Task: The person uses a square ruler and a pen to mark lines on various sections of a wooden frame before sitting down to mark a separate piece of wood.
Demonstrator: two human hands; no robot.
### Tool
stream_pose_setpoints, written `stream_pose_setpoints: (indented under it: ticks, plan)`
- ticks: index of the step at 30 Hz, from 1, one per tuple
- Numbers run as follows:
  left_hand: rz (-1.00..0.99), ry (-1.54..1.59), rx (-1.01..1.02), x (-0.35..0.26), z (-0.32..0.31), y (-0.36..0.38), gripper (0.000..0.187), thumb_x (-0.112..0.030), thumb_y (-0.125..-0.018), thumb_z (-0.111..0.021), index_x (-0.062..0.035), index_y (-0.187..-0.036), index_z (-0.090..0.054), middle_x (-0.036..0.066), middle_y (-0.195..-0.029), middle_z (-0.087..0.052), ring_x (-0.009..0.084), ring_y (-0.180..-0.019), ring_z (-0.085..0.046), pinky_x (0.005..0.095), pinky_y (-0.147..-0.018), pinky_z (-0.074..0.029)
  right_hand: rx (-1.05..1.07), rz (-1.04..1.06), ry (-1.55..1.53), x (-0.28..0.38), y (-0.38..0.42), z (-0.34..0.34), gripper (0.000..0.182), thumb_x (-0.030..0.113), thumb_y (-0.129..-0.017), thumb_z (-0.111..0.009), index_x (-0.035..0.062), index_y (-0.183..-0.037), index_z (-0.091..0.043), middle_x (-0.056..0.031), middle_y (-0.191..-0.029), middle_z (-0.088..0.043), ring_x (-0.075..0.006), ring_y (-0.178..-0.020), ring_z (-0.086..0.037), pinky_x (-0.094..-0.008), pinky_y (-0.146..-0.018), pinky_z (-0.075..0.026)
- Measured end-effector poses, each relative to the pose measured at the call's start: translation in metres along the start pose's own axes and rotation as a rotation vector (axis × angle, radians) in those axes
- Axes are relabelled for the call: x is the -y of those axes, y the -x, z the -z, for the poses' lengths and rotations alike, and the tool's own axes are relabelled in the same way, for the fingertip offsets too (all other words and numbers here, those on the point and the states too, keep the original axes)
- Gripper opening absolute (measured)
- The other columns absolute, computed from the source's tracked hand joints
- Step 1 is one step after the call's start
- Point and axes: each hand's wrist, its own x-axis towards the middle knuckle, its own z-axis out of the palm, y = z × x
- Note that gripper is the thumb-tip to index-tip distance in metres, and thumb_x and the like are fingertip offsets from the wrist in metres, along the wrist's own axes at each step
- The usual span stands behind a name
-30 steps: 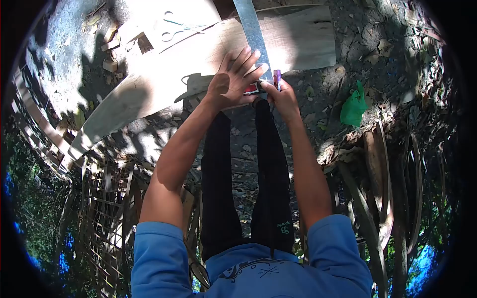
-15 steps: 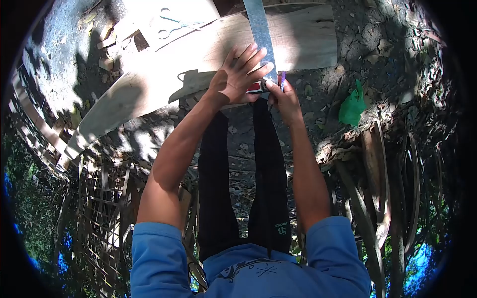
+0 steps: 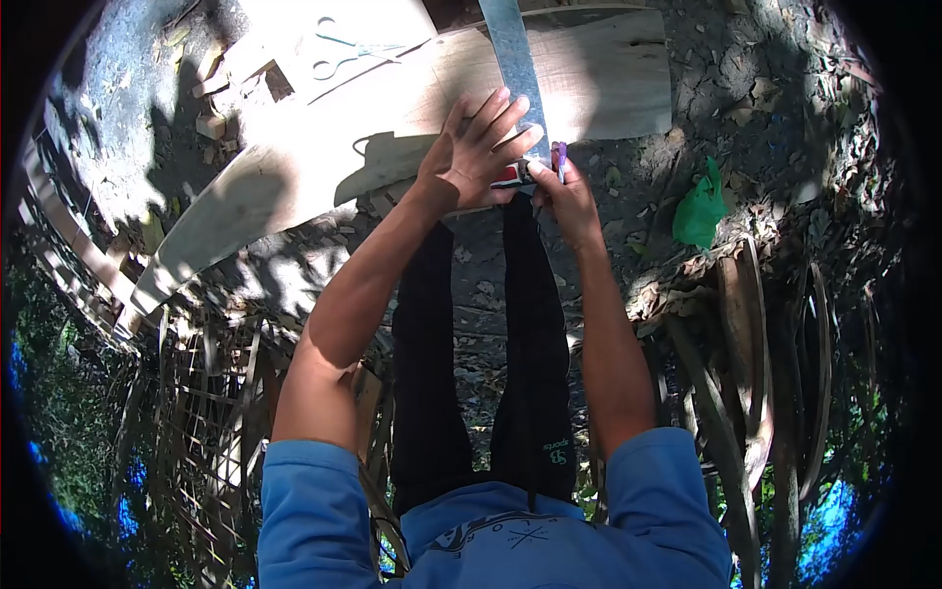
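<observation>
A long metal ruler (image 3: pixel 512 54) lies across a pale, curved wooden board (image 3: pixel 599 74). My left hand (image 3: pixel 473 152) has its fingers spread, with the fingertips at the ruler's left edge and partly over it. Beside its thumb is a small red and black object (image 3: pixel 507 177), partly hidden between my hands at the board's near edge. My right hand (image 3: pixel 569 201) is closed round a purple pen-like tool (image 3: pixel 560 157), its thumb at the end of the red and black object.
Scissors (image 3: pixel 350 51) rest on a light sheet at the upper left, near small wood blocks (image 3: pixel 210 126). A green plastic bag (image 3: pixel 699 208) lies on the leafy ground at right. Slatted wood and branches (image 3: pixel 751 363) stand below on both sides.
Both hands and the red and black object have shifted very slightly to the right. The fingers of my left hand remain spread, and my right hand keeps its grip.
</observation>
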Motion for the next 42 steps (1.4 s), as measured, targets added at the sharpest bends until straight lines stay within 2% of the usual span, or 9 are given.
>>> stream_pose_setpoints:
  ticks: [5, 11, 15, 20, 23, 33, 36, 39, 42]
  plan:
    - [-0.046, -0.001, -0.042, 0.007, -0.001, -0.005, 0.092, -0.056, -0.057, -0.076, -0.0247, -0.134, -0.038, 0.009, -0.149, -0.025, 0.0307, -0.141, -0.015, 0.0611, -0.109, -0.013, -0.434, 0.111, 0.093, -0.002, 0.018, 0.024, 0.030, 0.030, -0.091, -0.056, 0.0030, -0.100, -0.066, 0.0009, -0.072, -0.059, -0.0072, -0.057, -0.048, -0.0236, -0.052, -0.039]
    - [-0.088, 0.021, -0.073, 0.009, 0.001, -0.007, 0.086, -0.059, -0.057, -0.074, -0.0243, -0.129, -0.043, 0.009, -0.148, -0.027, 0.0296, -0.141, -0.019, 0.0602, -0.108, -0.018, -0.448, 0.252, -0.047, 0.062, 0.033, 0.034, 0.028, 0.023, -0.094, -0.051, -0.0001, -0.095, -0.068, -0.0046, -0.083, -0.064, -0.0092, -0.069, -0.057, -0.0218, -0.061, -0.042]
    - [-0.093, -0.022, -0.079, 0.009, 0.006, -0.009, 0.081, -0.061, -0.059, -0.073, -0.0244, -0.125, -0.045, 0.009, -0.146, -0.030, 0.0291, -0.140, -0.022, 0.0582, -0.110, -0.018, -0.327, 0.916, 0.324, 0.095, -0.017, 0.001, 0.021, 0.007, -0.085, -0.062, -0.0019, -0.103, -0.066, -0.0130, -0.095, -0.068, -0.0178, -0.084, -0.064, -0.0284, -0.078, -0.050]
    - [-0.066, -0.009, -0.069, 0.009, 0.005, -0.006, 0.077, -0.062, -0.058, -0.071, -0.0233, -0.120, -0.048, 0.006, -0.147, -0.028, 0.0256, -0.141, -0.019, 0.0534, -0.113, -0.017, -0.344, 1.177, 0.642, 0.107, -0.061, -0.005, 0.022, 0.010, -0.081, -0.065, 0.0016, -0.102, -0.068, -0.0144, -0.100, -0.068, -0.0288, -0.090, -0.063, -0.0348, -0.081, -0.051]
    - [-0.092, 0.024, -0.147, 0.008, 0.006, -0.007, 0.063, -0.058, -0.060, -0.071, -0.0193, -0.106, -0.052, 0.011, -0.139, -0.037, 0.0306, -0.138, -0.026, 0.0564, -0.111, -0.018, -0.314, 1.158, 0.721, 0.106, -0.045, -0.002, 0.023, 0.012, -0.081, -0.066, 0.0027, -0.101, -0.068, -0.0131, -0.099, -0.068, -0.0282, -0.090, -0.063, -0.0347, -0.081, -0.050]
    - [-0.074, 0.004, -0.056, 0.005, 0.011, -0.006, 0.083, -0.057, -0.062, -0.071, -0.0218, -0.132, -0.044, 0.011, -0.150, -0.025, 0.0300, -0.142, -0.017, 0.0540, -0.114, -0.013, -0.225, 0.941, 1.022, 0.026, 0.034, 0.028, 0.014, 0.015, -0.084, -0.060, 0.0038, -0.089, -0.067, -0.0154, -0.087, -0.067, -0.0309, -0.079, -0.063, -0.0402, -0.074, -0.050]
    - [-0.034, -0.041, 0.014, 0.000, 0.019, -0.008, 0.088, -0.056, -0.060, -0.075, -0.0217, -0.134, -0.041, 0.009, -0.152, -0.020, 0.0291, -0.143, -0.012, 0.0526, -0.115, -0.008, -0.167, 0.293, 0.658, 0.005, 0.015, 0.021, 0.026, 0.024, -0.095, -0.047, 0.0017, -0.094, -0.061, -0.0158, -0.076, -0.062, -0.0292, -0.067, -0.062, -0.0392, -0.062, -0.048]
    - [0.032, -0.088, 0.035, -0.025, 0.026, -0.004, 0.089, -0.049, -0.058, -0.079, -0.0211, -0.133, -0.041, 0.009, -0.152, -0.021, 0.0289, -0.142, -0.014, 0.0517, -0.115, -0.011, -0.001, 0.102, -0.068, 0.002, -0.005, -0.003, 0.026, 0.025, -0.094, -0.049, 0.0023, -0.091, -0.061, -0.0107, -0.069, -0.059, -0.0202, -0.058, -0.059, -0.0347, -0.054, -0.045]
    - [0.319, -0.039, -0.214, -0.069, 0.034, 0.013, 0.078, -0.039, -0.060, -0.079, -0.0138, -0.127, -0.046, 0.013, -0.140, -0.036, 0.0310, -0.133, -0.030, 0.0514, -0.110, -0.022, -0.022, 0.325, 0.173, 0.011, 0.021, -0.004, 0.028, 0.027, -0.093, -0.050, 0.0024, -0.089, -0.061, -0.0061, -0.067, -0.056, -0.0129, -0.054, -0.057, -0.0314, -0.050, -0.044]
